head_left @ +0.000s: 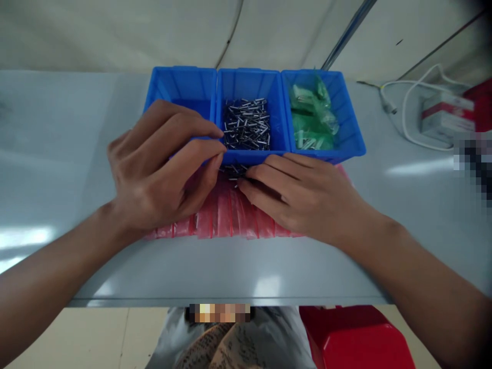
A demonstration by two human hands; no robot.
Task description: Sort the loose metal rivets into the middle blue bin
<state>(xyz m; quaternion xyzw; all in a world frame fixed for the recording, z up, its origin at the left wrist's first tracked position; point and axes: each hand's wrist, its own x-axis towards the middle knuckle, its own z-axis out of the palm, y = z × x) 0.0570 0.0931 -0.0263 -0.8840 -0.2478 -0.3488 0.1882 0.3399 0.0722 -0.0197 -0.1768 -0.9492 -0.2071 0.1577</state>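
My left hand is above the pink bags, its thumb and index finger pinched near the front edge of the middle blue bin; anything between the tips is too small to make out. My right hand has its thumb and fingertips at a small heap of dark metal pins in front of that bin; what it grips is hidden. More metal pins lie inside the middle bin. Pink plastic bags are laid in an overlapping row beneath both hands.
The left blue bin shows a bare inside. Green bags with light pieces fill part of the right bin. A white cable and a white and red box are at the right. A red stool stands below the table edge.
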